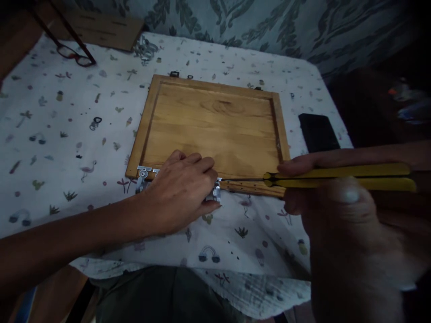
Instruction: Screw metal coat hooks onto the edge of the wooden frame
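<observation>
A shallow wooden box or framed panel (208,130) lies on the cloth, its raised rim around a recessed middle. My left hand (183,190) is closed over its near edge, fingers curled round a silver metal latch (217,190) that is partly hidden under them. A second silver latch (142,178) sits at the near left corner. Wrapped in my right hand (350,224) is a screwdriver (340,176) with a yellow handle and a thin dark shaft. Its tip reaches the latch beside my left fingers. Small holes show along the near edge.
Glasses (76,54) and a brown board (101,27) lie at the back left, next to a heap of metal fittings (145,49). A loose ring-like fitting (96,123) rests left of the panel. A black flat object (318,132) lies right. The patterned tablecloth (84,98) hangs over the near edge.
</observation>
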`<move>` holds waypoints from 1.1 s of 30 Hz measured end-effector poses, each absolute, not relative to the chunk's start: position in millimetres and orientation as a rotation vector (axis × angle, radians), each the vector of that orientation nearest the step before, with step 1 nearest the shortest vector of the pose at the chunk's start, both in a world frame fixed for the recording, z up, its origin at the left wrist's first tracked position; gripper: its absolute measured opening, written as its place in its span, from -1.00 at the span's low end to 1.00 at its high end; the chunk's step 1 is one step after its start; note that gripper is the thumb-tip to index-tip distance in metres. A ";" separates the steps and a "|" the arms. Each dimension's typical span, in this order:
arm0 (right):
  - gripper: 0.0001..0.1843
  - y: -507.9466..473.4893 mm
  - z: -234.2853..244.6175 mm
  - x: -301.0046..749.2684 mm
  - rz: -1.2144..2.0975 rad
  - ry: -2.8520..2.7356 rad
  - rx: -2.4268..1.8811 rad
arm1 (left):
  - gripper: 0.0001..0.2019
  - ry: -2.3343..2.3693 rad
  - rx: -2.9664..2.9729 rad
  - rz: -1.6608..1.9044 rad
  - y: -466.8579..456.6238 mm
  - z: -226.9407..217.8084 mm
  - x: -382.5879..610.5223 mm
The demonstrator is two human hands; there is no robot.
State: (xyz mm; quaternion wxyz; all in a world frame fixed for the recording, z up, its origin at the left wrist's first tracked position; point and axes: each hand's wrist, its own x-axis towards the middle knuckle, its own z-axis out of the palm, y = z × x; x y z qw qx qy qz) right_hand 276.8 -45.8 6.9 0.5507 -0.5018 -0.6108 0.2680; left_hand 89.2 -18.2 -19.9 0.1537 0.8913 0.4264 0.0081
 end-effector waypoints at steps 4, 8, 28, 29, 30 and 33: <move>-0.88 -43.4 2.2 274.3 0.532 -1.502 -1.174 | -0.68 1.228 2.573 0.034 -18.7 -20.8 88.4; -0.93 -42.3 0.7 273.1 0.535 -1.498 -1.153 | -0.69 1.223 2.592 0.076 -19.5 -22.7 87.9; -0.90 -38.7 9.3 268.8 0.529 -1.573 -1.194 | -0.69 1.222 2.629 0.111 -19.5 -24.6 87.9; -0.90 -38.7 9.2 269.3 0.518 -1.563 -1.180 | -0.69 1.222 2.630 0.118 -19.7 -24.7 87.8; -0.91 -38.7 9.2 269.8 0.510 -1.557 -1.173 | -0.69 1.223 2.630 0.126 -19.9 -24.9 87.7; -0.91 -38.8 9.7 270.8 0.511 -1.559 -1.176 | -0.70 1.213 2.633 0.139 -20.2 -25.8 87.3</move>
